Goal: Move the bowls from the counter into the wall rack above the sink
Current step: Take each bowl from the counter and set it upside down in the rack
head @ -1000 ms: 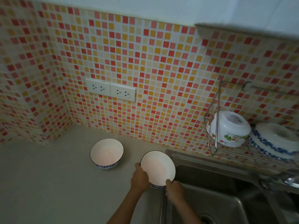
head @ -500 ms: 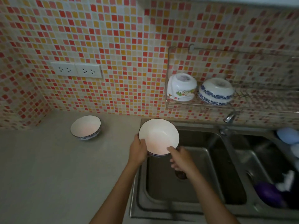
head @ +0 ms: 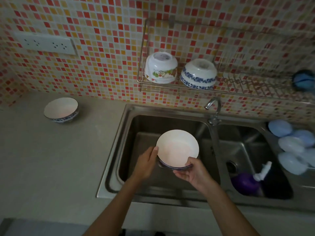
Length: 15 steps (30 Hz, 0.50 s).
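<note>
On my screen, far left, a white bowl with a blue pattern [head: 61, 110] stands upright near the back edge of the tabletop [head: 51, 159], close under the tiled wall and well apart from the sink [head: 119, 150]. A white double socket plate [head: 45, 43] sits on the mosaic wall above it. Moving right, I see the left hand [head: 146, 163] cupping the left side of a second white bowl [head: 177, 148], thumb up along the rim, its grip grasping the bowl's wall. That bowl is held upright in the air over the left basin of the sink, clear of the tabletop and below the wall rack [head: 221, 89]. The right hand [head: 190, 171] holds the same bowl from its near right side, fingers curled under the base and thumb on the rim, so that grip is grasping the bowl too. Above, at the rack's left end, a bowl with a cartoon print [head: 161, 68] rests upside down, and just beside it on the right a blue-banded bowl [head: 198, 74] also sits inverted; whether the two touch I cannot tell. The rack's right stretch is bare wire. The tap [head: 213, 108] stands between the two basins. In the right basin lies a purple object [head: 245, 183], and pale blue rounded items [head: 289, 143] sit at the sink's right edge, too blurred to identify.
</note>
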Tool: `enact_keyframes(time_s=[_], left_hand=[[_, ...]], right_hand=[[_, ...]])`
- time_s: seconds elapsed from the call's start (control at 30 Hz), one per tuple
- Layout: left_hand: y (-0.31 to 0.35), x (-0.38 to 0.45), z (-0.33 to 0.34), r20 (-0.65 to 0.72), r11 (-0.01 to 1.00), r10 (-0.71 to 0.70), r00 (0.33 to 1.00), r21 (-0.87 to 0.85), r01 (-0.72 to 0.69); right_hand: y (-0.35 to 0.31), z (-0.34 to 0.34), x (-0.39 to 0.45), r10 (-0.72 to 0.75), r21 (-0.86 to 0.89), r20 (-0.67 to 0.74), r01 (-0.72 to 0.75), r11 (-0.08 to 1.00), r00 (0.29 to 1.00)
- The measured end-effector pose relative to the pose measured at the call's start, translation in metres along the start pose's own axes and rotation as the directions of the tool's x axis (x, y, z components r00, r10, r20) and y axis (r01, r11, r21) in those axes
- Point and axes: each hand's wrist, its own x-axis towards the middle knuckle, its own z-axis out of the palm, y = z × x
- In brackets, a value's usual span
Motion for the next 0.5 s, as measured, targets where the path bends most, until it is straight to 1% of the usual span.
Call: enact_keyframes(time_s=[0.03,0.1,0.13,0.2,0.23,0.3,0.37,0.43,0.5], left_hand=[[-0.01,-0.003,0.006,-0.036,0.995,0.043,0.998,0.094,-0.039],[-0.033,-0.01,0.014,-0.075,0.95,0.075,0.994,0.31,-0.048],[-0.044,-0.014,0.018,-0.068,0.919,0.054,0.996,0.394,-0.022],[-0.062,-0.024,0.022,-0.035,0.862,-0.028,0.999,0.504,0.042],[-0.07,-0.028,0.024,-0.031,0.833,-0.038,0.999,0.552,0.049],[-0.085,-0.034,0.026,-0.023,0.761,0.004,1.0,0.648,0.011],[-0.099,-0.036,0.026,0.008,0.689,0.005,1.0,0.724,-0.009],[-0.106,-0.037,0.026,0.008,0.655,-0.048,0.999,0.756,0.025],[-0.11,-0.036,0.027,-0.011,0.649,-0.09,0.996,0.758,0.067]], right_hand=[[0.0,-0.009,0.0,0.009,-0.037,-0.013,-0.01,0.999,1.0],[0.002,-0.025,0.003,0.02,-0.112,-0.049,-0.025,0.993,0.999],[0.003,-0.033,0.004,0.02,-0.142,-0.069,-0.03,0.989,0.997],[0.005,-0.045,0.007,0.006,-0.196,-0.099,-0.026,0.98,0.995],[0.006,-0.05,0.009,-0.004,-0.218,-0.106,-0.019,0.976,0.994],[0.01,-0.058,0.014,-0.025,-0.269,-0.117,-0.008,0.963,0.993],[0.014,-0.063,0.019,-0.048,-0.333,-0.13,0.002,0.943,0.99],[0.017,-0.064,0.022,-0.08,-0.399,-0.137,0.019,0.917,0.987],[0.021,-0.064,0.025,-0.113,-0.45,-0.157,0.031,0.893,0.981]])
